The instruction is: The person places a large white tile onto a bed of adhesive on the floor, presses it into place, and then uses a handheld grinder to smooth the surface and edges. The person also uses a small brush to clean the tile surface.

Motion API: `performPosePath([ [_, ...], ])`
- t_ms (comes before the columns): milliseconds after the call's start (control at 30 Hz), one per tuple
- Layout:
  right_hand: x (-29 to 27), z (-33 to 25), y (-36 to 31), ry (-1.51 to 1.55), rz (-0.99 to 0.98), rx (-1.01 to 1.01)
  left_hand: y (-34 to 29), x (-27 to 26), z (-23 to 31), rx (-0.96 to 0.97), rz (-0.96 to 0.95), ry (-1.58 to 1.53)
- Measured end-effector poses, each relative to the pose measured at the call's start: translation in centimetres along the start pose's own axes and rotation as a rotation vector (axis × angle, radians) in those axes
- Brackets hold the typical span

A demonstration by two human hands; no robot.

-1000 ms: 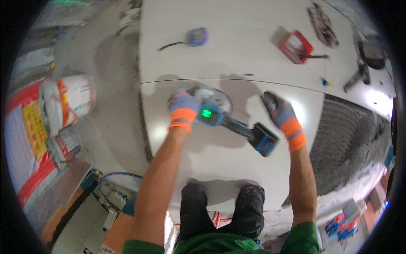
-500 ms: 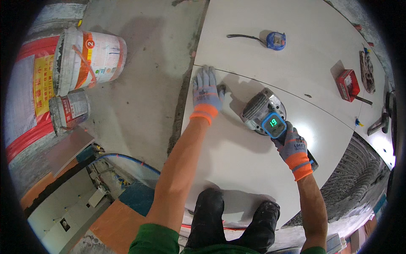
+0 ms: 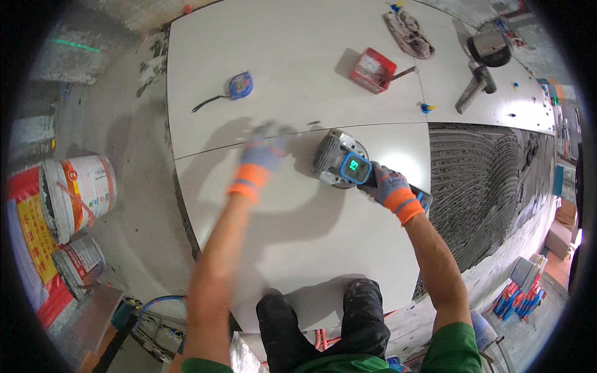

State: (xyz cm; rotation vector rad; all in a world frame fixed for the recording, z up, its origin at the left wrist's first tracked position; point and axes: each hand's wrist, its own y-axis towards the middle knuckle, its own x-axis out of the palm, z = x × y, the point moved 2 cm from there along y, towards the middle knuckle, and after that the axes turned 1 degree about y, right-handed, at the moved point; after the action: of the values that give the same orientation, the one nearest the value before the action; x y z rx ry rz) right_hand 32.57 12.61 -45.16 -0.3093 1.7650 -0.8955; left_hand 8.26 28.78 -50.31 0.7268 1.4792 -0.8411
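Observation:
My right hand (image 3: 392, 184), in a grey glove with an orange cuff, is closed round the handle of a tile vibrator (image 3: 340, 158). Its round metal base rests on a large pale tile (image 3: 311, 239), close to the far seam, and its blue-framed display is lit green. My left hand (image 3: 261, 152), gloved alike, is over the same tile, left of the vibrator. Motion smears its fingers, but they look apart with nothing in them; whether it touches the tile I cannot tell.
A blue tape measure (image 3: 240, 86), a red box of white bits (image 3: 373, 70), a rag (image 3: 408, 34) and a mallet (image 3: 476, 88) lie on the far tiles. Combed grey mortar (image 3: 476, 180) borders the tile at right. Buckets (image 3: 79, 196) stand on the left.
My left hand has lifted from the tile's left edge and moved inward. The tile vibrator, still in my right hand, has shifted right along the tile. The view has swung right.

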Motion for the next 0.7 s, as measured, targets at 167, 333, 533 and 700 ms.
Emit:
performPosePath([
  [167, -1.7, 4.8, 1.5, 0.09, 0.032, -0.12, 9.6, -5.6, 11.8, -0.869, -0.334, -0.768],
  [333, -1.3, 5.6, 1.4, 0.367, -0.157, -0.042, 11.6, -6.3, 12.1, -1.022, -0.604, -0.691],
  [533, -3.5, 5.0, 1.7, 0.341, -0.265, -0.012, 11.5, -5.8, 12.8, -1.072, -0.571, -0.655],
  [700, -3.3, 4.9, 1.9, 0.268, -0.379, -0.03, 11.3, -5.8, 12.7, -1.042, -0.537, -0.599],
])
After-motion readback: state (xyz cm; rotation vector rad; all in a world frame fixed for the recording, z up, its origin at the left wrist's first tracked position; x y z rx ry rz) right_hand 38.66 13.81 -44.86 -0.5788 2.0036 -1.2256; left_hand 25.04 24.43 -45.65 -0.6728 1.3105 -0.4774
